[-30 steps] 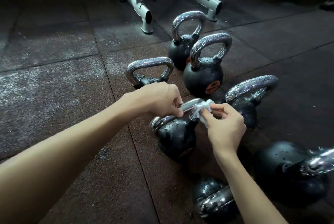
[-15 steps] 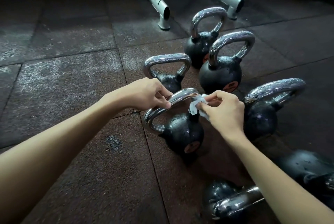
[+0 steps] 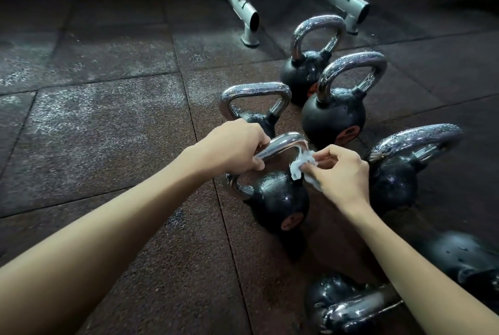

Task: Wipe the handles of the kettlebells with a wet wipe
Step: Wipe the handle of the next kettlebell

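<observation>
The wet wipe (image 3: 302, 166) is bunched against the right-hand corner of the chrome handle (image 3: 280, 145) of the kettlebell (image 3: 280, 202) just in front of me, where the top bar bends down toward the black ball. My right hand (image 3: 341, 172) pinches the wipe between thumb and fingertips, closed on it; my left hand (image 3: 235, 148) is wrapped shut around the left part of the same handle, steadying it. The bar runs left to right between my hands, rising a little toward the right, so I judge the next rub should travel down the right leg, nearest my right hand. My left hand hides the bar's left stretch. Other kettlebells stand beyond and to the right; two near ones are cut off by the frame's edge and my right arm.
</observation>
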A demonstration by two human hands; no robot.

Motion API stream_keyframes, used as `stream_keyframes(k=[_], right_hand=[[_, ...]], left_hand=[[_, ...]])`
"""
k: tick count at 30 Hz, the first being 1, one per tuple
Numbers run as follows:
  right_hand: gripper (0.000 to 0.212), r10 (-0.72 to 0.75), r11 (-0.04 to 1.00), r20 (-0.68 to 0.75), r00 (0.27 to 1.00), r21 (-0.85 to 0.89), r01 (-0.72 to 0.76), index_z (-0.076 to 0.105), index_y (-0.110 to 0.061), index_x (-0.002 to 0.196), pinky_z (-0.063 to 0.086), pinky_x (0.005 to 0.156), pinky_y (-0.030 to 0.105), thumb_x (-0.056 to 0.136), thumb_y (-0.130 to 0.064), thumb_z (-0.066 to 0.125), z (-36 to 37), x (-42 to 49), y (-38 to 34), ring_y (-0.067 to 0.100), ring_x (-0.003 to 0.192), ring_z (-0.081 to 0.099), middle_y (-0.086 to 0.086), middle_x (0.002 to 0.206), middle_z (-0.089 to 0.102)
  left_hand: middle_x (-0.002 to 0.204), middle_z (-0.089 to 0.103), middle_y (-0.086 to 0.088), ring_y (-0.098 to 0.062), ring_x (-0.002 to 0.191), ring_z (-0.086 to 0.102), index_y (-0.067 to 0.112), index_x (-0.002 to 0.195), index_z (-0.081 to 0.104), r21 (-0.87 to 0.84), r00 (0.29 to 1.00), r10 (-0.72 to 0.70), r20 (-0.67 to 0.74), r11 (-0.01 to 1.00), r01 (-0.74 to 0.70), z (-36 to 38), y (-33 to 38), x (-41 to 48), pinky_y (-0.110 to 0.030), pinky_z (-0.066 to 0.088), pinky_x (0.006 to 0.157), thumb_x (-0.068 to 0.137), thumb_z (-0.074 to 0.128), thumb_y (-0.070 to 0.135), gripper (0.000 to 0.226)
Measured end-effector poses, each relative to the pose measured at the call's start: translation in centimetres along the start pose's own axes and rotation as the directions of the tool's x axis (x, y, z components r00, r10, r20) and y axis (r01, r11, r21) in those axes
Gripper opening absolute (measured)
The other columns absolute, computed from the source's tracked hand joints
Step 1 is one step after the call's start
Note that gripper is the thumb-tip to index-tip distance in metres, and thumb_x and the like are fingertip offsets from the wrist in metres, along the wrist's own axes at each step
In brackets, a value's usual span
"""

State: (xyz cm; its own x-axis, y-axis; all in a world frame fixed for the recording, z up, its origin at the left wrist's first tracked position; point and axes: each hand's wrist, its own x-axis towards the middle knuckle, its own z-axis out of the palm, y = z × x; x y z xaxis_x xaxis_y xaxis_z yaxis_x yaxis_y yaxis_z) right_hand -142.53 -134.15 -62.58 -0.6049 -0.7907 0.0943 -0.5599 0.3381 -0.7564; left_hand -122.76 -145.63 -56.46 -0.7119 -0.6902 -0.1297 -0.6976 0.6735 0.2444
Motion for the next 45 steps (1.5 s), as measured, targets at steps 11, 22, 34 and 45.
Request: stream_keyframes(k=[11,22,34,45], right_hand=[[0.02,-0.122,0.976,-0.023,0.992,0.179,0.125,0.08,-0.03,0.085,0.046,0.059,0.013,0.07,-0.024,0.093,-6.8,-1.7,-1.5,-0.007,0.061,0.066,-0.017,0.076,0.077],[0.022,-0.049,0.948,0.08,0.996,0.318,0.021,0.08,-0.032,0.086,0.054,0.068,0.024,0.071,-0.021,0.093,-7.3,-2.7,0.1,0.006,0.079,0.076,-0.007,0.08,0.079],[0.021,-0.06,0.956,0.184,0.981,0.293,0.003,0.08,-0.031,0.088,0.053,0.066,0.02,0.074,-0.021,0.092,-6.1,-1.9,-0.6,0.009,0.078,0.077,-0.006,0.08,0.079],[0.023,-0.147,0.981,0.275,0.95,0.165,0.105,0.081,-0.031,0.087,0.043,0.059,0.007,0.07,-0.022,0.093,-3.1,-0.4,-1.5,-0.007,0.068,0.067,-0.01,0.077,0.077]], left_hand=[[0.113,0.076,0.004,-0.026,0.105,0.069,0.044,0.131,0.066,0.294,0.936,0.341,0.089,0.889,-0.352,-3.0,1.5,1.9,-0.034,0.052,0.079,0.08,0.083,0.037,0.054],[0.117,0.074,0.023,-0.001,0.1,0.064,0.042,0.113,0.076,0.21,0.732,0.674,0.095,0.706,-0.677,-1.7,1.9,-2.0,-0.026,0.054,0.076,0.08,0.052,0.007,0.054],[0.106,0.076,0.02,-0.008,0.105,0.069,0.037,0.122,0.07,-0.412,0.914,-0.405,-0.005,0.834,0.367,-0.1,3.8,-4.7,-0.038,0.055,0.098,0.065,0.077,0.077,0.07],[0.092,0.079,0.011,-0.005,0.088,0.075,0.036,0.138,0.064,-0.487,0.954,-0.251,0.165,0.82,0.3,-1.4,2.8,-4.0,-0.03,0.058,0.092,0.076,0.089,0.043,0.067]])
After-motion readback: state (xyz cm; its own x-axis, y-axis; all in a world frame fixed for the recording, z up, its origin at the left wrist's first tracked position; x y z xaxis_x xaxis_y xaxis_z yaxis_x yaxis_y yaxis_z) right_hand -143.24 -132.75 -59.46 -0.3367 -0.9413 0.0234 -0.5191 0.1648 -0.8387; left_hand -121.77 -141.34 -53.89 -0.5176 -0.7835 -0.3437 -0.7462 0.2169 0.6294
